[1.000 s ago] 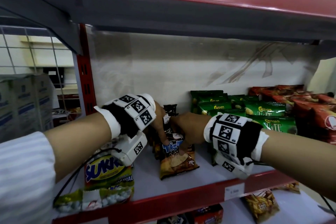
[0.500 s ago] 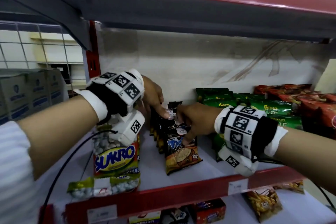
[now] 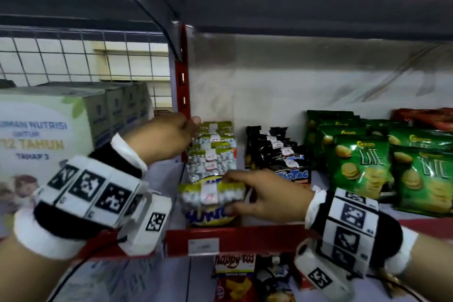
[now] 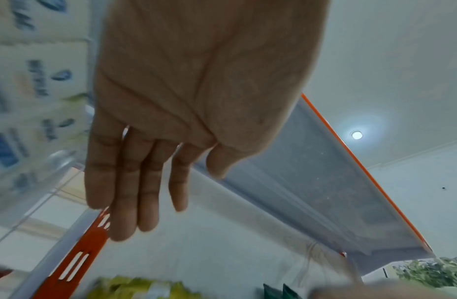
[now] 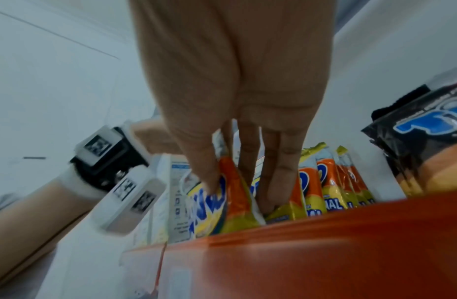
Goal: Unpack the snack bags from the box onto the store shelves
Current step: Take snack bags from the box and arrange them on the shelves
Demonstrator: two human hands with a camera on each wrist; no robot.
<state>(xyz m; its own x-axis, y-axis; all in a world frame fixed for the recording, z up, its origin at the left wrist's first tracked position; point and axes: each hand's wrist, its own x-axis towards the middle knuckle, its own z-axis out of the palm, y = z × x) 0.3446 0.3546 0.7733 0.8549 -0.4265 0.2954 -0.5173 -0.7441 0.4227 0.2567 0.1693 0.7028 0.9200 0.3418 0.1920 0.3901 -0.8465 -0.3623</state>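
Observation:
A row of Sukro peanut bags stands at the left end of the shelf, next to the red upright. My right hand pinches the front Sukro bag by its right side. The right wrist view shows that hand with its thumb on the face of the bag and its fingers behind it. My left hand reaches to the back of the row beside the upright. In the left wrist view its fingers are straight and hold nothing. No box is in view.
Black snack bags stand right of the Sukro row, then green Lite bags and red bags. The shelf's red front lip is just below my right hand. Cartons fill the bay to the left. More snacks sit below.
Both hands have left the black bags and moved left to the Sukro row. The front Sukro bag, lying flat before, now stands upright in my right hand.

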